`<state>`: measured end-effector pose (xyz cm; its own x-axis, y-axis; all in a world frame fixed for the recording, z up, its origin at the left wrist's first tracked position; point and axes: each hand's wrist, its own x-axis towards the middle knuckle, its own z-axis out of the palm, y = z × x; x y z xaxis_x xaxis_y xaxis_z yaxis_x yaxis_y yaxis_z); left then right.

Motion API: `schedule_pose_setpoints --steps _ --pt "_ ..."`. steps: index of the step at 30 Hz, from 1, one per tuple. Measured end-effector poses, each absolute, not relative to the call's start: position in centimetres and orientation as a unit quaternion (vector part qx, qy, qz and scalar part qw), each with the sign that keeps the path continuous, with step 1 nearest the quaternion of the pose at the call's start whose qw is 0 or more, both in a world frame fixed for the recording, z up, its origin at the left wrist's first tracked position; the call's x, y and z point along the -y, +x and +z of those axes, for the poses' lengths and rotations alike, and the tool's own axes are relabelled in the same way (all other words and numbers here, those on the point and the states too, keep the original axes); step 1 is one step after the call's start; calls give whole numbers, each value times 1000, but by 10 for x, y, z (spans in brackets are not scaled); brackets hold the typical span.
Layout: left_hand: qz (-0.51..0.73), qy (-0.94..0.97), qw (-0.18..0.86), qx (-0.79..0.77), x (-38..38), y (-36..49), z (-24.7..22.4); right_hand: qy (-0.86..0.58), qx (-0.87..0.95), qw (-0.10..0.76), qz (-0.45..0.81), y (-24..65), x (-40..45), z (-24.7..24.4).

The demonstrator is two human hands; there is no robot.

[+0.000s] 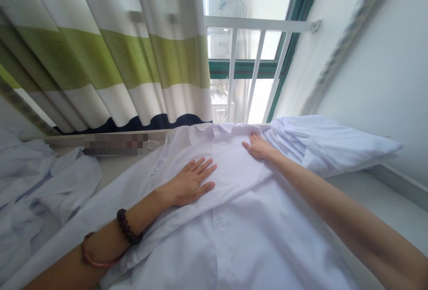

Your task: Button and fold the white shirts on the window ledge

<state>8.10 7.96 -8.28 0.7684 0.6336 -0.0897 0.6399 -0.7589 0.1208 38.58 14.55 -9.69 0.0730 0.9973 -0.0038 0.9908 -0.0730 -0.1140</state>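
Note:
A white button-front shirt (240, 232) with a collar lies spread out before me, its collar toward the window and its front facing up. One sleeve is laid across the chest, with a long fold running over the buttons. My left hand (192, 182) rests flat on the shirt's chest, fingers spread; a dark bead bracelet and a reddish band circle that wrist. Up near the shoulder on the right, my right hand (258, 146) touches the cloth, its fingers extended and somewhat apart. Neither hand grips anything.
Crumpled white cloth (43, 187) lies on the left. A stack of folded white cloth (334, 143) sits at the right by the wall. Behind are a striped curtain (127, 58), a white window railing (261, 23), and a blurred-out oblong item (115, 144) on the ledge.

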Motion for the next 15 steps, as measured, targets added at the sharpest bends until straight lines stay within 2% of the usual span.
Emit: schedule_pose_setpoints --steps 6,9,12,15 --pt "-32 922 157 -353 -99 47 -26 -706 705 62 40 355 -127 -101" --pt "-5 861 85 -502 -110 0 4 -706 703 75 40 348 -118 -109" --pt "-28 797 64 -600 -111 -44 8 -708 702 72 32 347 -116 -113" --pt "31 780 94 -617 -107 -67 -3 -710 700 73 20 347 -118 -113"
